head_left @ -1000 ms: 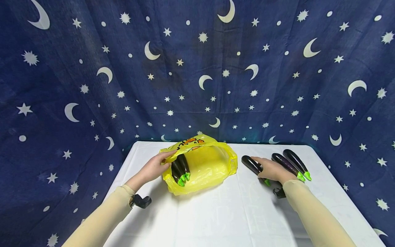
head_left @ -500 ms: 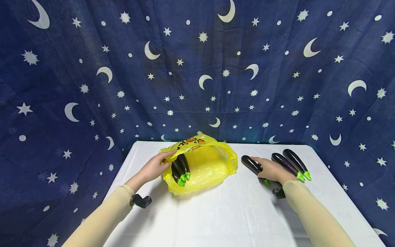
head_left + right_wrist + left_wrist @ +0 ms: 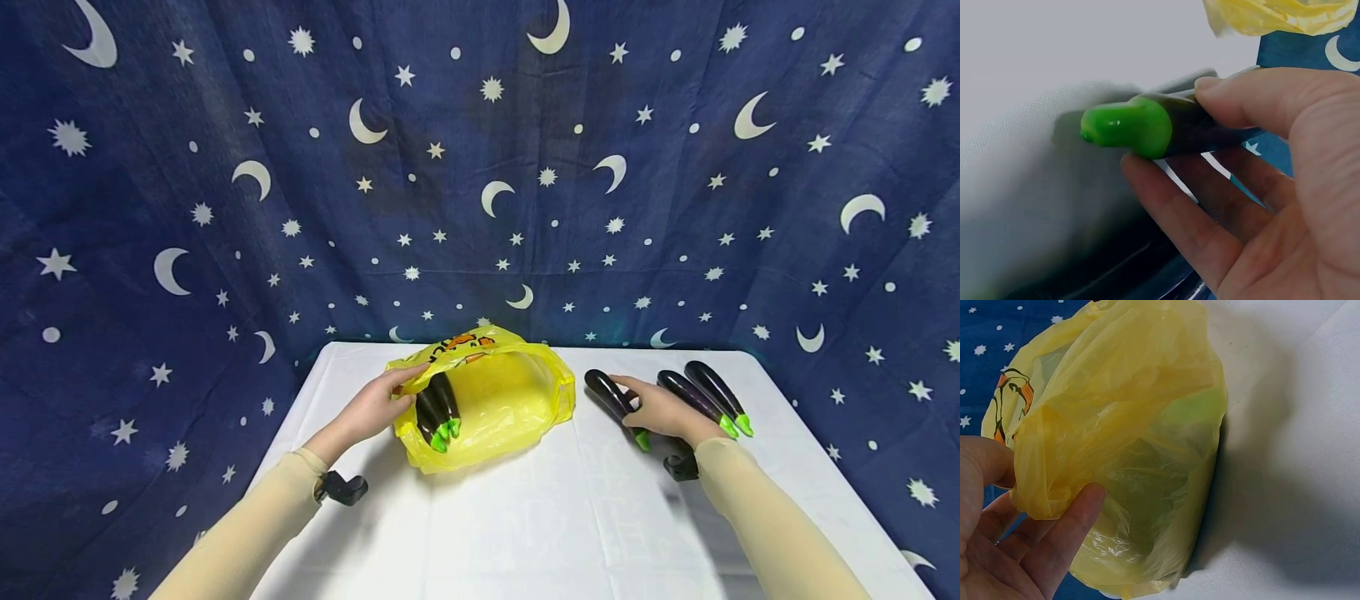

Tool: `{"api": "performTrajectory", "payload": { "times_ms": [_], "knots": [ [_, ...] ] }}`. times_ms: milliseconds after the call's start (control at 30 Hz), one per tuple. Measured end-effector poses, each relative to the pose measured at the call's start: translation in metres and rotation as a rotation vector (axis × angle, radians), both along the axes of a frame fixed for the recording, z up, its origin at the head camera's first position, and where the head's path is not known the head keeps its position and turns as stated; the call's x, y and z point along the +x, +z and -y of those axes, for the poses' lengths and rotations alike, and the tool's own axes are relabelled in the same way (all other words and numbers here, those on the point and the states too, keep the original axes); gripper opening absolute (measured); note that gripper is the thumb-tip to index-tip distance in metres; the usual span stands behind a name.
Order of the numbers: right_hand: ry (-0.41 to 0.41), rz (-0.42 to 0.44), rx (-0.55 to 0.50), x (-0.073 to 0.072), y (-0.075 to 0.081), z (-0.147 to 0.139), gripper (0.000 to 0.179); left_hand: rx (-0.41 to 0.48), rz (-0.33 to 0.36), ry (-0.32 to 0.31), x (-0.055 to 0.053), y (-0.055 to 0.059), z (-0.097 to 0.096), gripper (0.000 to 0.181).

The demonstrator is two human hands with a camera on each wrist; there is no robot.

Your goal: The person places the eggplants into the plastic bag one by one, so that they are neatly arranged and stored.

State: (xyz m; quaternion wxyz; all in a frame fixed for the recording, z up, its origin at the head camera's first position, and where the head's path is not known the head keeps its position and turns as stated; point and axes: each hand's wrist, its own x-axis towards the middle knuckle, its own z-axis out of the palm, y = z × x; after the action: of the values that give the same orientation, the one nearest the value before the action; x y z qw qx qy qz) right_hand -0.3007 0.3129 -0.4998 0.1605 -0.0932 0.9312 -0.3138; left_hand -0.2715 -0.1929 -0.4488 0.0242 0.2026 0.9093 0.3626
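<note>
The fingers of my right hand (image 3: pixel 663 410) are bent in a pinch on a dark eggplant (image 3: pixel 609 393), thumb on one side and fingertips on the other, parted only by its thickness. I grip it near the green stem end, which points back toward me; the rounded end reaches beyond my fingers, away and to the left. Just to the right of those fingers, two more eggplants (image 3: pixel 697 398) lie side by side on the white tabletop (image 3: pixel 525 533), stems also toward me.

Well to the left, the fingers of my left hand (image 3: pixel 378 407) pinch the edge of a yellow plastic bag (image 3: pixel 510 400), thumb and fingertips meeting on the film. Its mouth gapes toward me, and right beside those fingers, inside it, lie a pair of bagged eggplants (image 3: pixel 431 412), green stems nearest me.
</note>
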Motion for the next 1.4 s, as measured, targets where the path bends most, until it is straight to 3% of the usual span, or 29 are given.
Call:
{"api": "performTrajectory", "payload": {
  "times_ms": [333,667,1400],
  "knots": [
    [-0.029,0.075,-0.238,0.006,0.007,-0.004,0.085,-0.004,-0.001,-0.002,-0.001,0.0,0.0,0.058],
    [-0.008,0.087,-0.346,0.008,0.013,-0.005,0.085,-0.005,-0.001,-0.004,-0.001,0.0,0.0,0.058],
    [0.007,0.215,-0.543,0.018,0.018,0.013,0.086,-0.003,0.004,0.007,-0.001,0.0,0.0,0.059]
  ]
}}
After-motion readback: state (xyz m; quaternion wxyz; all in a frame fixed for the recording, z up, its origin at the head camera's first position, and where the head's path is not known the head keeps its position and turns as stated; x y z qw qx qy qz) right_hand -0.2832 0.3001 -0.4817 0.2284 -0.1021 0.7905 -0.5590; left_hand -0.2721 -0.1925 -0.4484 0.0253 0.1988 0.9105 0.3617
